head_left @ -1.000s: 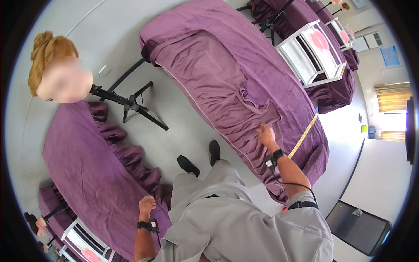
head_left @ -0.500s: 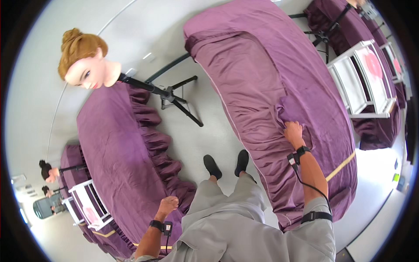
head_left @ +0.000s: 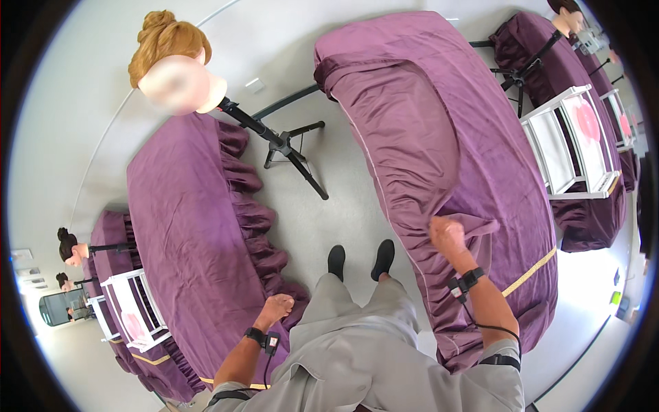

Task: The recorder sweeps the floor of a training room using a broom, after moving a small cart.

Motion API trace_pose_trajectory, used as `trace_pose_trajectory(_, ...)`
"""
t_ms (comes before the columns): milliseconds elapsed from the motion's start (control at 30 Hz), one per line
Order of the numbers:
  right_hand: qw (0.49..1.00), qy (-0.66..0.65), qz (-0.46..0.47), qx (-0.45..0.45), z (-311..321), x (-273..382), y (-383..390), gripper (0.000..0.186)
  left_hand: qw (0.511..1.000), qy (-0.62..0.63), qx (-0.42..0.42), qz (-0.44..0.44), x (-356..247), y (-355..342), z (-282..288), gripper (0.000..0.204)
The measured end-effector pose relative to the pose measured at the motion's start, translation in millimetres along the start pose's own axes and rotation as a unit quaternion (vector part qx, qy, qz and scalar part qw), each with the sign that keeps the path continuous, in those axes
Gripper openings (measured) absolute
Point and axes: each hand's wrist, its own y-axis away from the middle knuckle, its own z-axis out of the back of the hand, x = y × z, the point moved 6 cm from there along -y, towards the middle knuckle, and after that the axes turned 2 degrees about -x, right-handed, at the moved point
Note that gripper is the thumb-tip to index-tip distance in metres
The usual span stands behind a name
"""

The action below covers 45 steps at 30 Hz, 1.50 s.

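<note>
My right hand (head_left: 448, 235) is closed on a bunched fold of the purple bed cover (head_left: 504, 185) on the right-hand bed. Folds pull up around the fingers, and part of the cover lies turned back over the gathered skirt (head_left: 405, 137). My left hand (head_left: 276, 307) is curled into a loose fist over the near inner edge of the left-hand bed, which has a matching purple cover (head_left: 185, 213). Nothing shows in that fist.
Between the beds, a mannequin head (head_left: 171, 62) with a reddish-blond updo sits on a black tripod stand (head_left: 278, 142). White shelved trolleys (head_left: 573, 144) stand beyond the right bed, and another white trolley (head_left: 134, 309) is at the left. More purple-covered beds line both sides.
My right hand has drawn the cover's fold nearer to me and slightly left. The left hand stays closed by the left bed. The whole view has shifted a little.
</note>
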Motion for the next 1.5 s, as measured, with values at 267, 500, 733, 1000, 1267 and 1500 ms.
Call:
trace_pose_trajectory(267,0.972,-0.126,0.047,0.191,-67.5,192.4,40.3,0.012,1.000,0.025,0.009,0.012,20.1,-25.7,53.1,0.018)
trace_pose_trajectory(500,0.923,-0.103,-0.007,0.370,-136.3,246.4,71.0,0.019,0.981,0.175,0.082,0.004,72.9,-43.6,109.4,0.013)
trace_pose_trajectory(733,0.946,-0.215,0.020,0.240,-126.1,252.4,73.8,0.018,0.997,0.075,0.012,0.017,112.2,-63.2,136.4,0.013)
trace_pose_trajectory(1000,0.883,-0.435,-0.163,0.071,-94.7,231.2,63.3,0.026,0.999,0.001,0.041,0.010,36.1,-34.1,64.9,0.016)
trace_pose_trajectory(1267,0.929,-0.112,-0.344,-0.072,-49.8,54.0,220.9,0.030,0.991,-0.124,0.054,0.000,22.9,-22.7,16.2,0.024)
trace_pose_trajectory(1500,0.882,0.120,-0.455,-0.021,32.8,-73.1,334.2,0.057,0.981,-0.172,0.088,0.008,3.0,-0.1,-18.2,0.022)
